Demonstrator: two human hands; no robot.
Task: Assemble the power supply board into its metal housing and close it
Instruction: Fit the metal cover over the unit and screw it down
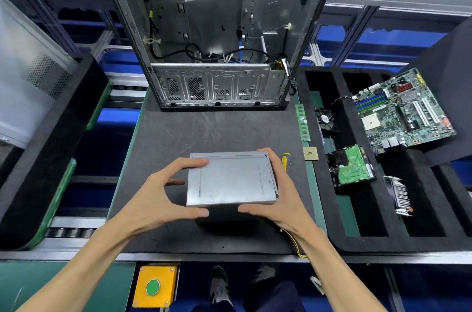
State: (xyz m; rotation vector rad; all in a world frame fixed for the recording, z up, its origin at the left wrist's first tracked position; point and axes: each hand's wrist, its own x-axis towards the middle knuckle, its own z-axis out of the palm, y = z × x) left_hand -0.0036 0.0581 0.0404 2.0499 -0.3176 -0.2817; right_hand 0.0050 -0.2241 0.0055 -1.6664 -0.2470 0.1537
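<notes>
The housing [231, 178] is plain grey metal on a dark grey mat [204, 132], the motherboard [403, 112] is green with white slots, and the button box [155, 286] is yellow with a green button.

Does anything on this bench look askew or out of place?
Mildly. The metal housing, gripped by the left hand and right hand, has its lid offset, with a rim showing along the far and right edges. The motherboard lies tilted across the foam tray dividers.
</notes>
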